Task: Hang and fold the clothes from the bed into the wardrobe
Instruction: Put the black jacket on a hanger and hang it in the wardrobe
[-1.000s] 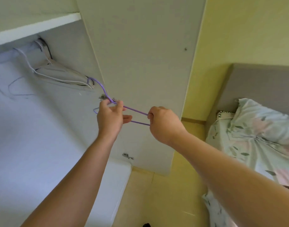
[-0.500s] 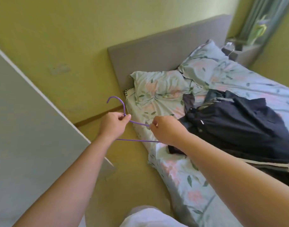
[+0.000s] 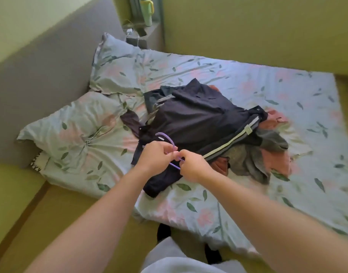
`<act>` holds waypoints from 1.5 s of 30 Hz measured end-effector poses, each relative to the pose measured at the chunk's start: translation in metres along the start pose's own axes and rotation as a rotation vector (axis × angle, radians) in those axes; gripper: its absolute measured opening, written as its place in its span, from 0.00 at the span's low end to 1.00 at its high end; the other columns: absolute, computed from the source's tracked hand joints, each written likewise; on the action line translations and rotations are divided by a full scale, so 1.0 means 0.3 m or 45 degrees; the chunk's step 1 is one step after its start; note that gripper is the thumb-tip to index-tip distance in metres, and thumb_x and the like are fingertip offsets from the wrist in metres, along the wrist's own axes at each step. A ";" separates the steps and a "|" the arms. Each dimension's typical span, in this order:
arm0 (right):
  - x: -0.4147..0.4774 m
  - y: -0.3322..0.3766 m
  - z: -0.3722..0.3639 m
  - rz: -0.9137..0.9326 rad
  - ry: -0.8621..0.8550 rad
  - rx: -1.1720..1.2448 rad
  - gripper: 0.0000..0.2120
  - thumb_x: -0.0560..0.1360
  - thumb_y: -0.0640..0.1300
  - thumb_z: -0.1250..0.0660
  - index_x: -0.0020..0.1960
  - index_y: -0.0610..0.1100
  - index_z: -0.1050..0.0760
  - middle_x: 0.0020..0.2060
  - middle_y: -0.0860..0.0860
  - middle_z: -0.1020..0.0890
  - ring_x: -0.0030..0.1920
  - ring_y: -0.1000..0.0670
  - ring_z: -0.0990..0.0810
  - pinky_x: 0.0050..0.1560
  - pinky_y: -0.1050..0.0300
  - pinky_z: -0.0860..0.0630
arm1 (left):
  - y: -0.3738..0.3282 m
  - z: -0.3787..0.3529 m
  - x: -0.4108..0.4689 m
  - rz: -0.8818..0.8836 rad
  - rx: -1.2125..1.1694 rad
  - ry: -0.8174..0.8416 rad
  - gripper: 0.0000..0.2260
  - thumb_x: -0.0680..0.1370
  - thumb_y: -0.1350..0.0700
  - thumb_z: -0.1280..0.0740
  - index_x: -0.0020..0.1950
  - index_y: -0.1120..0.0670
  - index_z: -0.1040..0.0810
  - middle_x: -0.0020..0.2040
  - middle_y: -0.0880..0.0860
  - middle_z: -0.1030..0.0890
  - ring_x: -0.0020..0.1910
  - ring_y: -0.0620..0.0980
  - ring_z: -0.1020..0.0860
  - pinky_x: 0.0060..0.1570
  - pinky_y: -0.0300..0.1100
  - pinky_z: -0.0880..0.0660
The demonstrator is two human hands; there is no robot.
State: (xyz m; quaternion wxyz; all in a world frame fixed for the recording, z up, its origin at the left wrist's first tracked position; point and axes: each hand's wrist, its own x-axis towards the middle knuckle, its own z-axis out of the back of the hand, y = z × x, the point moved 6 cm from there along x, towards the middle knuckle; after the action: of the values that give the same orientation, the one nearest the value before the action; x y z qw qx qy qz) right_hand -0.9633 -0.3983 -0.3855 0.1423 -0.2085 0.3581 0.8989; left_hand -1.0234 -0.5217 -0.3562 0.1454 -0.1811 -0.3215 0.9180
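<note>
Both hands are out in the middle of the frame, pinching a thin purple hanger (image 3: 169, 141) between them. The left hand (image 3: 155, 158) is closed around it near the hook, which curls up just above the knuckles, and the right hand (image 3: 193, 166) is gripping the wire right next to it, fingers curled tight. The two hands are nearly touching.

They're held over the near edge of the clothes pile (image 3: 204, 123), which sits roughly centre of the bed (image 3: 287, 194). On top is a dark jacket with a pale striped band, and pink and grey pieces poke out on its right side.

Room-wise: the sheet right of the pile and along the bottom right is bare. Two pillows (image 3: 80, 131) fill the left side against the grey headboard (image 3: 41, 71). The bed's near corner drops off at bottom centre, with a strip of yellowish floor (image 3: 41, 223) along the lower left. The upper right of the bed runs close along the wall. A nightstand (image 3: 141, 32) with clutter sits at top centre.
</note>
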 end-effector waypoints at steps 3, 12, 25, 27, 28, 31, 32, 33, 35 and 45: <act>0.057 -0.137 -0.024 -0.382 -0.161 0.195 0.05 0.79 0.43 0.39 0.54 0.47 0.27 0.53 0.45 0.20 0.54 0.42 0.21 0.50 0.53 0.25 | 0.018 -0.079 0.148 -0.154 0.155 0.175 0.12 0.76 0.53 0.28 0.60 0.49 0.16 0.55 0.45 0.15 0.46 0.41 0.21 0.50 0.34 0.28; -0.106 -0.469 -0.040 -1.002 -0.590 0.690 0.23 0.79 0.61 0.39 0.37 0.42 0.25 0.37 0.46 0.20 0.42 0.42 0.21 0.43 0.52 0.25 | 0.076 -0.349 0.389 -0.256 0.295 0.475 0.12 0.80 0.56 0.33 0.63 0.53 0.19 0.59 0.51 0.18 0.59 0.51 0.21 0.58 0.42 0.27; -0.117 -0.611 -0.281 -1.209 -0.792 1.273 0.26 0.82 0.64 0.47 0.49 0.44 0.24 0.36 0.48 0.18 0.30 0.52 0.20 0.25 0.64 0.30 | 0.277 -0.832 0.693 -0.036 0.807 0.911 0.08 0.75 0.51 0.31 0.52 0.52 0.17 0.48 0.52 0.18 0.50 0.55 0.20 0.57 0.50 0.21; -0.090 -0.627 -0.315 -1.187 -0.764 1.337 0.23 0.81 0.64 0.47 0.49 0.46 0.25 0.37 0.48 0.18 0.30 0.52 0.20 0.23 0.63 0.29 | 0.281 -0.876 0.693 -0.028 0.828 0.958 0.08 0.79 0.47 0.32 0.52 0.49 0.20 0.54 0.50 0.19 0.58 0.57 0.23 0.64 0.49 0.28; -0.077 -0.637 -0.331 -1.182 -0.752 1.377 0.23 0.81 0.64 0.47 0.49 0.47 0.25 0.38 0.47 0.18 0.30 0.52 0.20 0.23 0.62 0.29 | 0.288 -0.897 0.695 -0.019 0.820 0.977 0.07 0.80 0.46 0.33 0.54 0.47 0.21 0.57 0.50 0.21 0.62 0.58 0.25 0.66 0.49 0.30; -0.039 -0.668 -0.344 -1.189 -0.731 1.435 0.23 0.81 0.64 0.46 0.50 0.46 0.25 0.40 0.45 0.19 0.31 0.49 0.18 0.23 0.60 0.28 | 0.366 -0.957 0.714 0.023 0.823 1.050 0.17 0.81 0.45 0.34 0.68 0.50 0.23 0.72 0.55 0.28 0.71 0.59 0.31 0.71 0.49 0.33; -0.032 -0.677 -0.340 -1.198 -0.733 1.439 0.23 0.82 0.64 0.46 0.51 0.45 0.25 0.40 0.45 0.19 0.32 0.49 0.17 0.23 0.59 0.27 | 0.392 -0.967 0.718 0.062 0.790 1.055 0.19 0.81 0.47 0.33 0.69 0.52 0.24 0.71 0.55 0.27 0.69 0.58 0.29 0.69 0.50 0.31; -0.025 -0.685 -0.336 -1.201 -0.741 1.444 0.23 0.82 0.64 0.46 0.51 0.45 0.25 0.40 0.45 0.19 0.32 0.48 0.17 0.23 0.59 0.27 | 0.417 -0.974 0.726 0.102 0.699 1.022 0.17 0.80 0.50 0.32 0.68 0.53 0.22 0.67 0.54 0.24 0.64 0.56 0.25 0.64 0.49 0.26; -0.011 -0.693 -0.333 -1.185 -0.738 1.460 0.23 0.82 0.63 0.45 0.51 0.44 0.25 0.39 0.45 0.20 0.32 0.48 0.17 0.24 0.57 0.24 | 0.446 -0.960 0.731 0.222 0.380 0.854 0.10 0.77 0.57 0.30 0.58 0.52 0.17 0.56 0.52 0.18 0.50 0.50 0.20 0.46 0.43 0.21; 0.070 -0.645 -0.193 -1.026 -0.631 1.472 0.22 0.82 0.62 0.45 0.64 0.46 0.31 0.52 0.45 0.21 0.45 0.45 0.15 0.29 0.53 0.20 | 0.282 -0.598 0.525 0.637 -0.648 0.690 0.27 0.69 0.68 0.39 0.60 0.45 0.16 0.56 0.51 0.15 0.57 0.56 0.17 0.59 0.57 0.20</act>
State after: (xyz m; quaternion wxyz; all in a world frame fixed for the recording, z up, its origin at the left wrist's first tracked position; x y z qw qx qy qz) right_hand -0.8874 -0.3008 -0.5466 0.6242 -0.0068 0.6268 0.4663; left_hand -1.1001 -0.4285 -0.5787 -0.0514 -0.5172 -0.4336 0.7361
